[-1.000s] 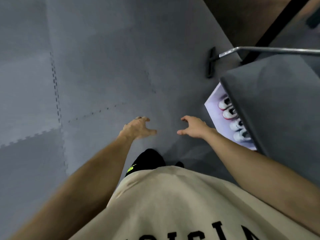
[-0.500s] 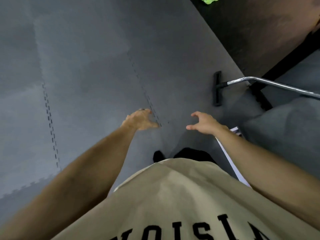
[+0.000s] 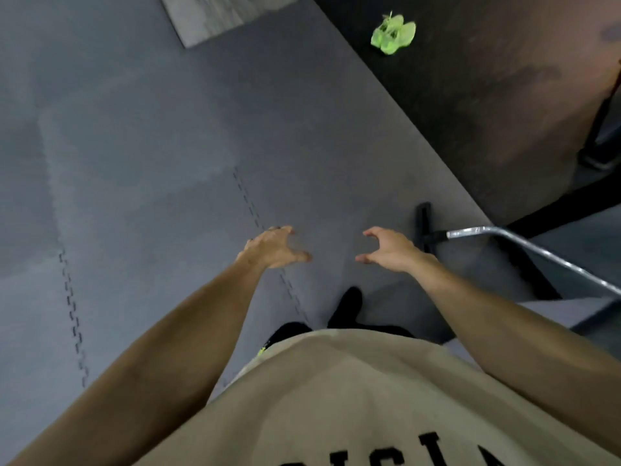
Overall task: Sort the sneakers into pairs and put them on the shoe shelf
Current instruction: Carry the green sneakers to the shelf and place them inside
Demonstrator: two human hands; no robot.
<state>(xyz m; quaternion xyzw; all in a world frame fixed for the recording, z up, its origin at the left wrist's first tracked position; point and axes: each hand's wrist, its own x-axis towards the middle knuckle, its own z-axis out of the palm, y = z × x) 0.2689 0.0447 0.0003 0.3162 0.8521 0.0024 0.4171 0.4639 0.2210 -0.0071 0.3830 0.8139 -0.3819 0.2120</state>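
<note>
Head view has swung off the shoe shelf, now out of frame; a green sneaker pair (image 3: 393, 34) has come into sight, far right on the dark floor. Left hand (image 3: 274, 247) and right hand (image 3: 386, 248) hang released, empty: likely heading there.

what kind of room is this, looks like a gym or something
Probably a home gym or workout room, though that is a guess. The floor is interlocking grey foam mats with toothed seams, a chrome metal tube on a black foot stands at right, and neon green sneakers lie on the dark floor beyond.
</note>
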